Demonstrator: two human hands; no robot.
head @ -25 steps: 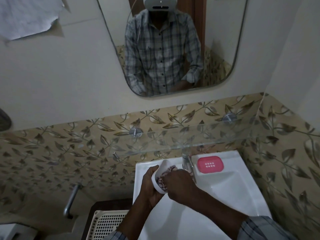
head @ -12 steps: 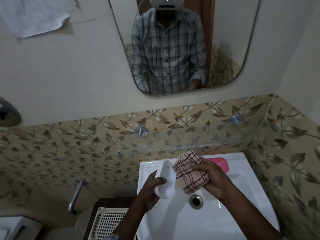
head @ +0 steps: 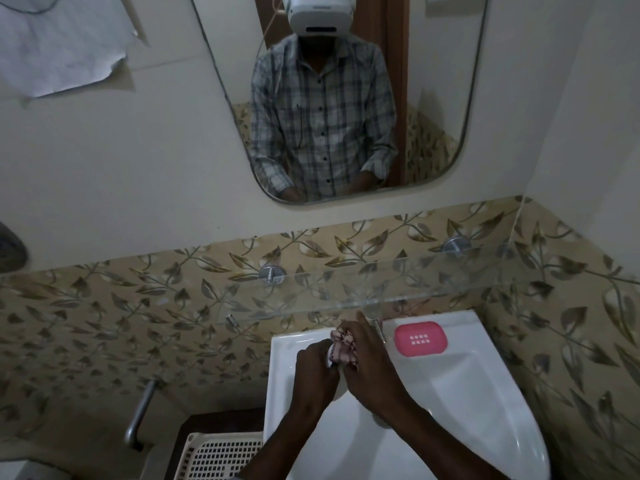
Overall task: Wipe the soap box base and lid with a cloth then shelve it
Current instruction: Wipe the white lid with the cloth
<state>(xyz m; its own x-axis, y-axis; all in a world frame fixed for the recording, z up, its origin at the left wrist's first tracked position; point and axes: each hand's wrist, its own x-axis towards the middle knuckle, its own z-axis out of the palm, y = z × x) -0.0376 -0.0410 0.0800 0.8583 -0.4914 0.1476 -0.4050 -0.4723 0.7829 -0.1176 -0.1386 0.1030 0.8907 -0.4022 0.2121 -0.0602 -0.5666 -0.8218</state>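
Note:
Over the white sink (head: 485, 403) both hands meet. My left hand (head: 317, 370) grips the white soap box part, of which only a sliver (head: 329, 362) shows between my fingers. My right hand (head: 369, 362) presses a pink checked cloth (head: 343, 346) against that part. The pink soap box part with small white slots (head: 420, 338) lies on the sink's back rim, to the right of my hands and untouched. A glass shelf (head: 346, 289) runs along the wall just above the sink.
A tap (head: 377, 327) stands behind my right hand, mostly hidden. A mirror (head: 332, 98) hangs above the shelf. A cream perforated basket (head: 221, 455) sits to the left of the sink, with a metal pipe (head: 138, 417) beside it. The tiled wall closes in on the right.
My right hand, which held the cloth apart from the white part half a second ago, has brought it back against the part. The white part is now almost hidden between my hands.

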